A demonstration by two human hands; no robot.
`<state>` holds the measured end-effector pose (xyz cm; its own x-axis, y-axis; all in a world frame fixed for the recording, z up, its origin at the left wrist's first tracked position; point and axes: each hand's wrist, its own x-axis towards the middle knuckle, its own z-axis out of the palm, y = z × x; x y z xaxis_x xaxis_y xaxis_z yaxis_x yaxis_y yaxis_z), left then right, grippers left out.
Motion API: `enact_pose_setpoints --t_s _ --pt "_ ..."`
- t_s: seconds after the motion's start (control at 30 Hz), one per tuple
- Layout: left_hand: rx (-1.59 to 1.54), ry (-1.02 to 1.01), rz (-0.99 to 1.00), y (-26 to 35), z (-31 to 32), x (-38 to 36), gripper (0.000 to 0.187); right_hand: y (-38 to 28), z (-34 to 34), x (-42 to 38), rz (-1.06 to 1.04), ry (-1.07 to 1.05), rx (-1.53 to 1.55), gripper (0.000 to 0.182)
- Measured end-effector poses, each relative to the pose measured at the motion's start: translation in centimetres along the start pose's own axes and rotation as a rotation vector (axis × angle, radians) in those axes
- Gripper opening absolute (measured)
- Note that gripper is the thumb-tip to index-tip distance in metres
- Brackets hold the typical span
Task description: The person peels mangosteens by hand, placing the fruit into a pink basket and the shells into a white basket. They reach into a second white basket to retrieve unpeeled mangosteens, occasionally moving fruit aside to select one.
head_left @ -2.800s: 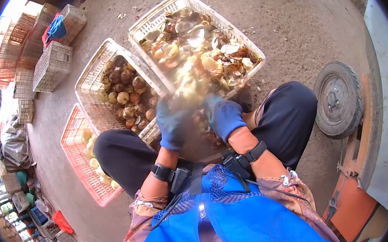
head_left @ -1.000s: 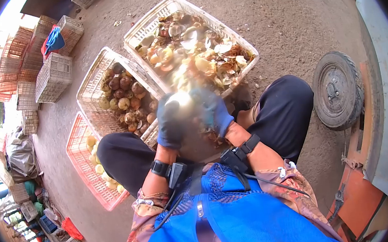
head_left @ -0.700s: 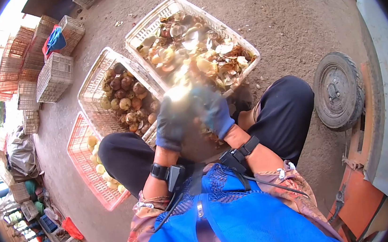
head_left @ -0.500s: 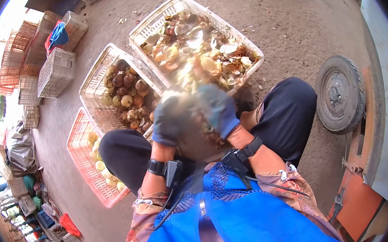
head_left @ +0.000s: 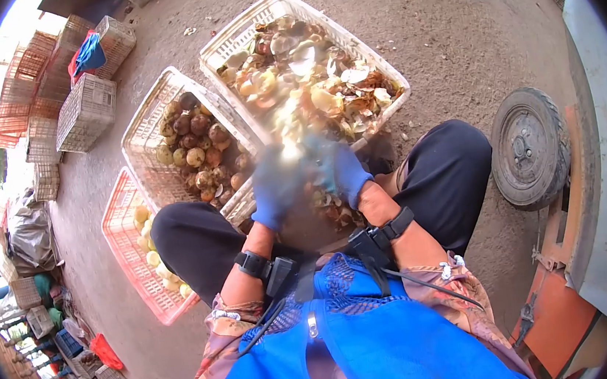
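Observation:
My left hand (head_left: 275, 185), in a blue and dark glove, is curled beside a small pale thing (head_left: 290, 151) that a bright smear blurs. My right hand (head_left: 344, 170), gloved the same way, is closed close by on the right, its fingertips turned toward that pale thing. Blur hides what either hand grips. Just beyond them, a white crate (head_left: 394, 76) holds many peels (head_left: 327, 102), pale inside and brown outside. To the left, a second white crate (head_left: 136, 133) contains round brown and greenish produce (head_left: 195, 156).
A pink crate (head_left: 120, 238) with pale yellow balls (head_left: 154, 258) stands beside my left knee. More peel scraps (head_left: 335, 205) lie between my legs. A wheel (head_left: 530, 148) on an orange frame is at the right. Stacked crates (head_left: 87, 112) stand at the far left.
My left hand has shifted slightly right and its wrist has turned. The right hand has moved a little right, and the gap between the hands looks narrower. The crates stay put.

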<state>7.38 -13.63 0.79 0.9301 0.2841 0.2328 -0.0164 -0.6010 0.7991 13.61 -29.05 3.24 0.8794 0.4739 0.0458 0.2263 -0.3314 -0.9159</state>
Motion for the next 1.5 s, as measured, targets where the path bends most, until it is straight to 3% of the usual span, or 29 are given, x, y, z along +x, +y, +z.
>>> enact_pose_setpoints --t_s 0.07,0.1,0.17,0.2,0.27,0.57,0.6,0.67,0.7,0.77,0.8,0.83,0.9,0.93,1.0,1.03,1.07,1.1,1.17,1.23,1.3,1.33,1.4,1.43,1.5 --pt "0.031 -0.034 0.054 -0.9 0.2 -0.5 0.039 -0.3 -0.1 0.2 0.235 -0.168 0.123 0.022" --pt "0.056 -0.031 0.030 -0.8 0.4 -0.8 0.039 0.9 0.7 0.3 0.237 -0.168 0.127 0.022" --pt "0.079 -0.033 0.007 -0.5 0.8 -1.0 0.039 4.3 2.7 0.4 -0.055 0.020 -0.102 0.024" --pt "0.119 -0.038 0.014 -0.3 0.9 -1.0 0.037 4.0 2.6 0.3 -0.054 0.021 -0.102 0.024" --pt "0.160 -0.041 0.022 -0.3 0.8 -1.0 0.036 3.1 2.6 0.2 0.141 -0.033 -0.035 0.024" --pt "0.105 -0.099 -0.016 1.5 -0.4 -1.2 0.035 4.2 2.0 0.4 0.043 -0.033 -0.036 0.022" --pt "-0.040 -0.075 -0.041 1.2 -0.4 -1.1 0.037 3.5 0.9 0.7 0.044 -0.035 -0.039 0.022" --pt "-0.209 -0.097 -0.078 1.3 -1.1 -0.9 0.038 1.6 -2.0 1.5 -0.047 -0.220 -0.348 0.021" --pt "-0.210 -0.094 -0.076 1.7 -1.5 -0.8 0.038 3.5 -1.5 1.8 -0.050 -0.220 -0.350 0.021" --pt "-0.157 -0.205 0.121 2.1 -2.3 -0.6 0.036 8.1 0.8 2.3 0.227 0.191 0.173 0.023" --pt "-0.400 -0.218 0.062 0.8 -2.3 -0.8 0.036 5.9 -0.2 2.1 0.222 0.213 -0.022 0.023" --pt "-0.399 -0.211 0.061 1.8 -2.4 -0.4 0.036 4.7 -0.8 1.9 0.217 0.208 -0.023 0.023" --pt "0.057 -0.241 0.110 3.6 -2.5 0.1 0.040 3.7 -1.8 1.6 -0.036 0.248 -0.383 0.026" --pt "0.057 -0.237 0.109 3.1 -2.6 0.0 0.040 5.1 -0.7 2.2 0.072 0.360 0.009 0.029" --pt "-0.509 -0.169 -0.046 1.3 -2.5 -0.6 0.043 3.9 -0.2 1.4 0.075 0.324 -0.035 0.032" --pt "-0.512 -0.166 -0.046 1.1 -2.3 -0.5 0.043 2.8 0.2 0.9 0.080 0.292 -0.077 0.035" --pt "-0.326 -0.174 -0.014 1.0 -2.2 -0.4 0.044 2.4 0.8 0.6 0.084 0.178 0.238 0.027" --pt "-0.139 -0.185 0.018 0.9 -2.1 -0.4 0.044 3.1 1.5 0.8 0.087 0.177 0.239 0.027" --pt "-0.112 -0.146 0.051 1.5 -2.1 -0.4 0.045 6.1 3.8 1.2 -0.297 -0.103 0.234 0.016" --pt "-0.087 -0.103 0.086 1.7 -1.9 -0.5 0.045 6.6 5.2 1.0 -0.222 0.000 0.276 0.010" --pt "-0.079 -0.040 0.069 1.1 -1.9 -0.6 0.046 7.2 4.2 1.5 0.359 -0.282 0.872 0.010" --pt "-0.076 -0.042 0.068 1.1 -1.7 -0.8 0.046 6.0 3.7 1.2 0.360 -0.282 0.876 0.010" --pt "-0.088 -0.043 0.116 1.3 -1.1 -0.9 0.047 3.8 3.1 0.5 0.098 -0.199 0.223 0.013" --pt "-0.086 -0.043 0.117 1.1 -1.0 -1.0 0.047 3.8 3.4 0.6 0.097 -0.198 0.225 0.013" --pt "-0.141 -0.022 0.058 1.1 -1.0 -0.9 0.047 4.4 4.2 0.5 -0.270 -0.029 -0.633 0.017"
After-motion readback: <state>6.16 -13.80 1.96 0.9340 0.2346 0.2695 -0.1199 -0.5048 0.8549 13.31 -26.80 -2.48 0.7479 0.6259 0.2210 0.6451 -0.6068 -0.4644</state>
